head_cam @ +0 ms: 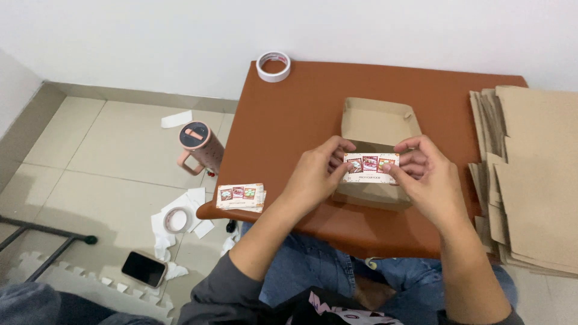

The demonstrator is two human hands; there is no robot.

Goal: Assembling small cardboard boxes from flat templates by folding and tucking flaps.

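A folded brown cardboard box [379, 123] sits open on the red-brown table [289, 120]. My left hand [316, 174] and my right hand [424, 174] both pinch a small printed label [370, 168] with a few pictures on it. They hold it flat against the box's near side, the left hand at its left end and the right hand at its right end. A small stack of the same labels [241, 197] lies at the table's near left corner.
Flat brown cardboard blanks [533, 174] are piled at the table's right. One tape roll [273, 66] rests at the far left corner of the table. On the tiled floor are a pink lidded tumbler [200, 146], another tape roll [177, 219], paper scraps and a phone [144, 268].
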